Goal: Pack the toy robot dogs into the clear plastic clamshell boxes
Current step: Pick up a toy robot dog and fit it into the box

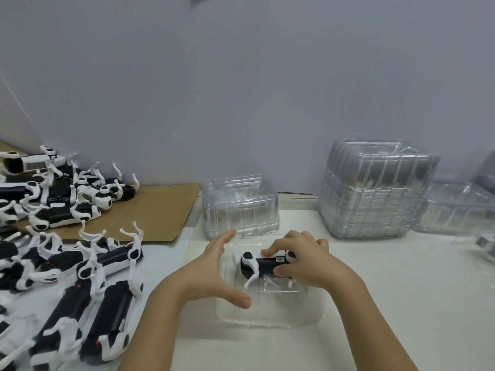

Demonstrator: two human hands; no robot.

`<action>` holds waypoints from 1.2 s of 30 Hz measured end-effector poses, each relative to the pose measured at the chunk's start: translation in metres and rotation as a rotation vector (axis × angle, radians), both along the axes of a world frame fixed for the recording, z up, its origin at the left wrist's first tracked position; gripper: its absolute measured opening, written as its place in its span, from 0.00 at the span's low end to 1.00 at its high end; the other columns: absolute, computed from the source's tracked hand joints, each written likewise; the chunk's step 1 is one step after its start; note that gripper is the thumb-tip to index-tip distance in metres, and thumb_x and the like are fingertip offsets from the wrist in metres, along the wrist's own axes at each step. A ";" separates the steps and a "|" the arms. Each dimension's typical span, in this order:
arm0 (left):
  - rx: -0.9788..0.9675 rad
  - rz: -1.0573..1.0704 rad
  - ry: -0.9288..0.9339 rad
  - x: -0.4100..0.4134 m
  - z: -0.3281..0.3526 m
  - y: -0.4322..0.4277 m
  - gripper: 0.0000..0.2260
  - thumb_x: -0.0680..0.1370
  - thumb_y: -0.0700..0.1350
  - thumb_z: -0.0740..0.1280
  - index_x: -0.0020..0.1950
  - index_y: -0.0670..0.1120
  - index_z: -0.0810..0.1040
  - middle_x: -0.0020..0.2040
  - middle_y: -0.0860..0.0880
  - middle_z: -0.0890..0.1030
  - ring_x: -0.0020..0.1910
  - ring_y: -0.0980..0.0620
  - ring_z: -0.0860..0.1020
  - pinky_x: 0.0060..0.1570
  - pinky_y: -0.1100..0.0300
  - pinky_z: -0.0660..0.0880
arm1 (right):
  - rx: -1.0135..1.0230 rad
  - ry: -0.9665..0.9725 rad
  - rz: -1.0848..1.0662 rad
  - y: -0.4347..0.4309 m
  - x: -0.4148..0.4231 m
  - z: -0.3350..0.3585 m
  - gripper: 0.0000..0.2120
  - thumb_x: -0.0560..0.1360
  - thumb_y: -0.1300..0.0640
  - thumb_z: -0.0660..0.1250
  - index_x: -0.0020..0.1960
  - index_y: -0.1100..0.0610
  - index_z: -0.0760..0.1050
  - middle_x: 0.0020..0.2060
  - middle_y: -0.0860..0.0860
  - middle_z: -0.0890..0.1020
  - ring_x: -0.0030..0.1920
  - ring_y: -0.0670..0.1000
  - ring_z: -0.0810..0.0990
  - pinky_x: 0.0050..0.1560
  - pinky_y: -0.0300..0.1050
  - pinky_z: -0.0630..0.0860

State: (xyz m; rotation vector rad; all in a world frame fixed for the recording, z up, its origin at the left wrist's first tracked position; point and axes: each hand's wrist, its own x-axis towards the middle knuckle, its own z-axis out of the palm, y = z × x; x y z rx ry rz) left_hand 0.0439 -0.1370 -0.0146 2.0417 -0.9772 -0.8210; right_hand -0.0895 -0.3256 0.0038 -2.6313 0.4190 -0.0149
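One toy dog lies left-to-right in the clear box, legs pointing near; right fingers hold it, left fingers spread wide.

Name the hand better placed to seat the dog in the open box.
Right. The right hand grips the toy dog at the open clamshell; the left hand is open beside it, off the dog.

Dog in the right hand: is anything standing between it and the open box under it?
Nothing visible does. The right hand holds the dog right at the open box; the left hand is at the box's left side, clear of the dog.
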 end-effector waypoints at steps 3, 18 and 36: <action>-0.010 -0.013 0.015 0.002 -0.002 0.000 0.63 0.51 0.60 0.82 0.74 0.69 0.43 0.75 0.67 0.48 0.76 0.60 0.51 0.71 0.58 0.60 | 0.257 -0.087 -0.016 -0.009 -0.010 0.009 0.15 0.72 0.47 0.73 0.53 0.29 0.76 0.59 0.38 0.68 0.61 0.42 0.65 0.63 0.44 0.61; -0.131 0.326 0.170 0.005 -0.016 -0.024 0.37 0.68 0.63 0.74 0.72 0.53 0.66 0.67 0.55 0.74 0.64 0.54 0.73 0.66 0.53 0.69 | 0.539 0.180 -0.270 -0.035 -0.021 -0.006 0.50 0.66 0.38 0.75 0.78 0.40 0.49 0.56 0.49 0.73 0.53 0.49 0.77 0.39 0.42 0.77; -0.681 0.477 0.098 -0.003 -0.002 -0.031 0.34 0.63 0.59 0.74 0.66 0.67 0.65 0.68 0.63 0.68 0.65 0.64 0.68 0.52 0.72 0.65 | 0.910 -0.469 -0.282 -0.011 0.007 -0.016 0.45 0.60 0.37 0.78 0.71 0.40 0.59 0.62 0.46 0.73 0.59 0.54 0.80 0.58 0.51 0.78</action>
